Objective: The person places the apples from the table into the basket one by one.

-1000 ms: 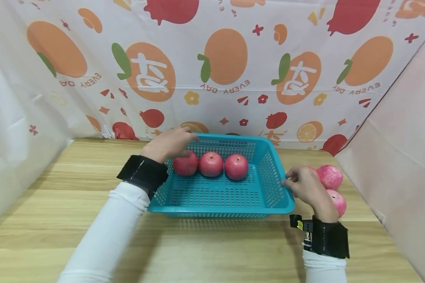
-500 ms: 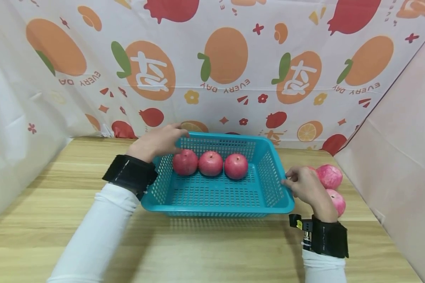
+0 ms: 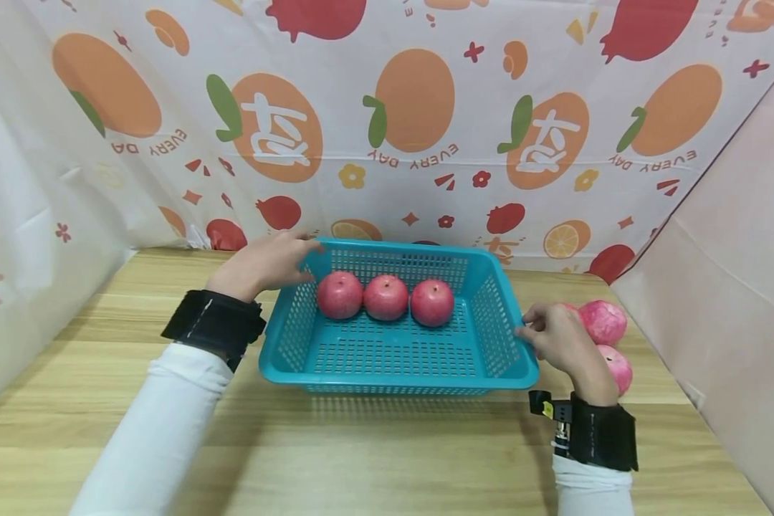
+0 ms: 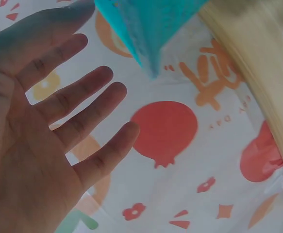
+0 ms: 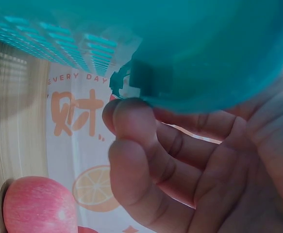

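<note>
A blue-green plastic basket (image 3: 393, 385) stands on the table with three red apples in a row: a left apple (image 3: 340, 294), a middle apple (image 3: 385, 297) and a right apple (image 3: 432, 302). Beside its back left corner is my left hand (image 3: 261, 264), holding nothing. In the left wrist view its fingers (image 4: 90, 114) are spread, apart from the basket corner (image 4: 148, 34). My right hand (image 3: 561, 344) grips the basket's right rim; the right wrist view shows fingers (image 5: 136, 121) curled up under it. The thumb is mostly hidden there.
Right of the basket, beyond my right hand, lie a pink apple (image 3: 602, 322), a nearer apple (image 3: 617, 369) and part of a third. The wooden table (image 3: 387, 459) meets a fruit-print cloth (image 3: 413, 193) at the back. A pale cloth (image 3: 735, 272) hangs on the right.
My left hand has moved left, from over the left apple to the basket's back left corner. The right hand, basket and apples look unmoved.
</note>
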A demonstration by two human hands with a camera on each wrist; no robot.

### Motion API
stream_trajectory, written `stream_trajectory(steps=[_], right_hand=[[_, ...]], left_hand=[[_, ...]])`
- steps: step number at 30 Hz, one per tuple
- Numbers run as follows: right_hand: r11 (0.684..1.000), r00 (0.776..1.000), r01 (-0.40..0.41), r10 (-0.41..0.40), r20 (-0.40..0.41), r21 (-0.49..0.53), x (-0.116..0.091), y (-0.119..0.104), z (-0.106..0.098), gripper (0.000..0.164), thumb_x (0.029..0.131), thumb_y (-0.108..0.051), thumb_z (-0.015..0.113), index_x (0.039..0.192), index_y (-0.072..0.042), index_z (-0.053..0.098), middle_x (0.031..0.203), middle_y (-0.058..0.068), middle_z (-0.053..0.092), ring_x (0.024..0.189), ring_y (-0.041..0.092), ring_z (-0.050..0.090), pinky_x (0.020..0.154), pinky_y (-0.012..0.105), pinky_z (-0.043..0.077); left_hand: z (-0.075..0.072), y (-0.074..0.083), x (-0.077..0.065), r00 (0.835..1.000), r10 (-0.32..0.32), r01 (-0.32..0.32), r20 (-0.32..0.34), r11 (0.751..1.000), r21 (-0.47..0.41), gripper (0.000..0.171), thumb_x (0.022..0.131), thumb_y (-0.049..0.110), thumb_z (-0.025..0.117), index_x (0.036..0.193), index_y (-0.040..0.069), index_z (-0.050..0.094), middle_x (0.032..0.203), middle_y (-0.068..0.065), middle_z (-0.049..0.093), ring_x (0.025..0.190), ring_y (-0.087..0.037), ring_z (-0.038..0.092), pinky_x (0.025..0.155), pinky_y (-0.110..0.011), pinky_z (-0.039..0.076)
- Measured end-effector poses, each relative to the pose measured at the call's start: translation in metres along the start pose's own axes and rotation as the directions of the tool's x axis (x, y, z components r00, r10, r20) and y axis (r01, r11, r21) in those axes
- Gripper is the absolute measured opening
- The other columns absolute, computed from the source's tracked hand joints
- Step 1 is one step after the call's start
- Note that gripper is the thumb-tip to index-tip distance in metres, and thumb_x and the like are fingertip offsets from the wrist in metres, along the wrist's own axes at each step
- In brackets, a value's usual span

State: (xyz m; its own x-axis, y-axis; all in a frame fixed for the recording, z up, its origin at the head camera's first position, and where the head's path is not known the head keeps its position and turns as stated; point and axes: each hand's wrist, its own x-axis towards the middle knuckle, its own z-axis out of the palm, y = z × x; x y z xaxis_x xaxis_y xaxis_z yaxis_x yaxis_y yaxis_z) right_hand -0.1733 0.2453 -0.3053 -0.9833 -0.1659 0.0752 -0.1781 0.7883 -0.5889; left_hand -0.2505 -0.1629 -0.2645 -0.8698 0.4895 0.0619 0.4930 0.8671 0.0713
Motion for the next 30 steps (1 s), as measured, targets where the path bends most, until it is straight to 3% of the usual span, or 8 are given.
stream_trajectory(steps=[6, 13, 18, 25, 30], right_hand=[[1.0, 1.0, -0.001, 0.001, -0.01, -0.002, 0.0, 0.001, 0.0, 0.02, 0.083, -0.007, 0.063, 0.095, 0.008, 0.058, 0.074, 0.013, 0.062, 0.055, 0.014, 0.056, 0.052, 0.032, 0.055], [1.0, 1.0, -0.008, 0.008, -0.008, 0.005, 0.001, 0.001, 0.0, 0.018, 0.083, -0.007, 0.063, 0.093, 0.007, 0.058, 0.073, 0.012, 0.061, 0.055, 0.014, 0.056, 0.052, 0.031, 0.055], [1.0, 1.0, -0.006, 0.006, -0.013, 0.004, 0.0, 0.001, 0.0, 0.017, 0.083, -0.006, 0.062, 0.093, 0.007, 0.058, 0.072, 0.012, 0.061, 0.055, 0.014, 0.056, 0.052, 0.031, 0.055], [1.0, 1.0, -0.006, 0.006, -0.01, -0.002, -0.001, 0.001, 0.002, 0.017, 0.083, -0.007, 0.062, 0.094, 0.007, 0.058, 0.073, 0.012, 0.062, 0.055, 0.014, 0.056, 0.052, 0.031, 0.055], [1.0, 1.0, 0.007, -0.008, -0.018, -0.01, -0.001, 0.002, 0.003, 0.017, 0.083, -0.006, 0.062, 0.093, 0.007, 0.058, 0.073, 0.012, 0.062, 0.054, 0.013, 0.056, 0.052, 0.031, 0.055]], left_hand=[[0.006, -0.006, -0.006, 1.0, 0.009, -0.009, -0.01, 1.0, 0.0, 0.048, 0.079, 0.022, 0.068, 0.12, 0.004, 0.054, 0.13, -0.024, 0.042, 0.114, -0.039, 0.038, 0.086, -0.056, 0.044], [0.015, -0.012, -0.019, 0.999, 0.008, -0.008, -0.033, 1.0, -0.011, 0.046, 0.078, 0.022, 0.069, 0.118, 0.003, 0.056, 0.117, -0.022, 0.05, 0.107, -0.036, 0.044, 0.082, -0.054, 0.048], [0.022, -0.016, -0.028, 0.998, 0.008, -0.009, -0.064, 1.0, -0.028, 0.045, 0.081, 0.024, 0.066, 0.119, 0.003, 0.055, 0.118, -0.023, 0.05, 0.109, -0.037, 0.043, 0.084, -0.054, 0.046], [0.031, -0.019, -0.041, 0.99, -0.04, 0.025, -0.136, 0.993, -0.111, 0.048, 0.082, 0.024, 0.065, 0.121, -0.001, 0.052, 0.122, -0.021, 0.052, 0.112, -0.035, 0.044, 0.087, -0.055, 0.043], [0.037, -0.015, -0.047, 0.984, -0.058, 0.038, -0.169, 0.992, -0.119, 0.048, 0.083, 0.021, 0.064, 0.122, -0.003, 0.051, 0.119, -0.022, 0.054, 0.108, -0.035, 0.048, 0.085, -0.054, 0.045]])
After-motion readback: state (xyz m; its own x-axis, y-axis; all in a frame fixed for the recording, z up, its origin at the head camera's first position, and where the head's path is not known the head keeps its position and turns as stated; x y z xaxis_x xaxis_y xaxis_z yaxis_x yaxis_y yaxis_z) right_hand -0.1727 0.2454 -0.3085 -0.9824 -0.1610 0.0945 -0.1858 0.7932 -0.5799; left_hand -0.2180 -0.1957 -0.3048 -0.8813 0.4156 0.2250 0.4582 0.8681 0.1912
